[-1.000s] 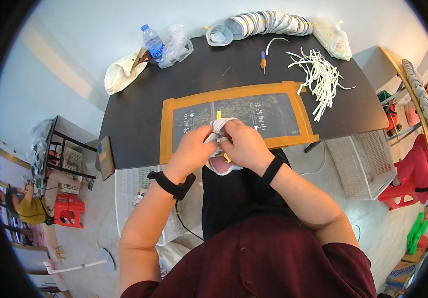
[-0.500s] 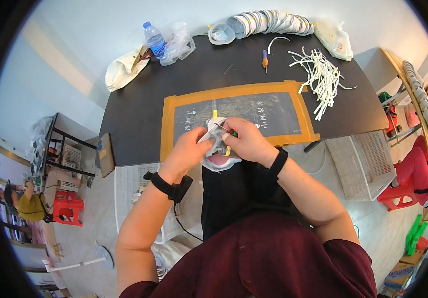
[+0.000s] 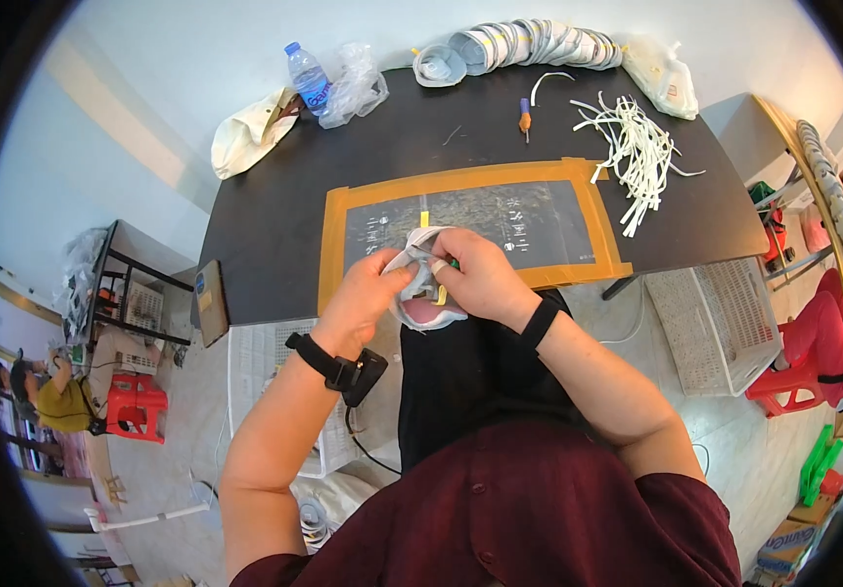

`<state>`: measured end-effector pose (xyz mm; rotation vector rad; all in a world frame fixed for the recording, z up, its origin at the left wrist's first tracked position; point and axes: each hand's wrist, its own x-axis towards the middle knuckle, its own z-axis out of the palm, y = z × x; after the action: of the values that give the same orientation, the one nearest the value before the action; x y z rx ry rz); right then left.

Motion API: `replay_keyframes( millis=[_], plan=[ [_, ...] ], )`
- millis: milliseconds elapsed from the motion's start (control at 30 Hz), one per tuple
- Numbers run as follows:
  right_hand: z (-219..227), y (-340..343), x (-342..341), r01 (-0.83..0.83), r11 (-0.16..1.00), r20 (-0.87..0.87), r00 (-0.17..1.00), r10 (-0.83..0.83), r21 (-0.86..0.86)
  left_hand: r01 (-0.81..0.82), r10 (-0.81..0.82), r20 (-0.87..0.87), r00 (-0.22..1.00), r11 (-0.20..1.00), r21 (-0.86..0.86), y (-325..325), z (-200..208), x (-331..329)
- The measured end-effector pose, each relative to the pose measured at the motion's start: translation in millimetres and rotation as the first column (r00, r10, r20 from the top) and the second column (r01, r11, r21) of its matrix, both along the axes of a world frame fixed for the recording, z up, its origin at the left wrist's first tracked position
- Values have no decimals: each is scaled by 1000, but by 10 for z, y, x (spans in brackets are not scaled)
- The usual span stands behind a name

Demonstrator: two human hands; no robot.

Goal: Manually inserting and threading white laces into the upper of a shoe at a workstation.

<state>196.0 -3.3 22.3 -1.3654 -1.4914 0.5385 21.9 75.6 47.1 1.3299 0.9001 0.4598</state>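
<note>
In front of me, over the near edge of the table, both my hands work on a soft grey-white cloth piece (image 3: pixel 419 238) with yellow tabs and a pink patch at its lower end. My left hand (image 3: pixel 363 293) pinches its left side, thumb on top. My right hand (image 3: pixel 480 279) is closed at its right side, thumb pressed toward the cloth's middle. A thin tool with a green handle (image 3: pixel 455 263) shows in the right hand; most of it is hidden by the fingers. A taped dark mat (image 3: pixel 470 210) lies just beyond.
White strips (image 3: pixel 637 161) lie heaped at the right, near an orange-and-blue-handled tool (image 3: pixel 525 122). Along the back are a row of nested grey-white pieces (image 3: pixel 539 44), a plastic bag (image 3: pixel 658 78), a water bottle (image 3: pixel 308 80) and a cloth bag (image 3: pixel 250 137). A phone-like slab (image 3: pixel 211 301) sits at the left edge.
My right thumb has moved onto the cloth's middle, and the tool's tip shows less. The cloth has shifted slightly in my fingers. Both hands still hold on.
</note>
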Motion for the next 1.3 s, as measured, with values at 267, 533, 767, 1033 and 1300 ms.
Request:
replay_keyframes(
  millis=[267, 533, 767, 1033, 1300],
  plan=[
    [-3, 6, -39, 2, 1000, 36, 999, -1, -4, 57, -63, -34, 997, 987, -151, 57, 156, -25],
    [50, 11, -34, -8, 997, -57, 998, 4, -71, 62, -65, -14, 998, 980, -187, 59, 206, -26],
    [-21, -14, -144, 73, 997, -192, 978, -75, -17, 30, -33, -15, 999, 984, -174, 23, 221, -20],
    [24, -30, -195, 225, 969, 86, 969, -234, 101, 122, -115, -115, 987, 991, 55, 94, 145, 37],
    [107, -70, -183, 212, 973, 135, 965, -224, 94, 57, -49, -118, 992, 997, 60, 19, 185, 102]
  ],
)
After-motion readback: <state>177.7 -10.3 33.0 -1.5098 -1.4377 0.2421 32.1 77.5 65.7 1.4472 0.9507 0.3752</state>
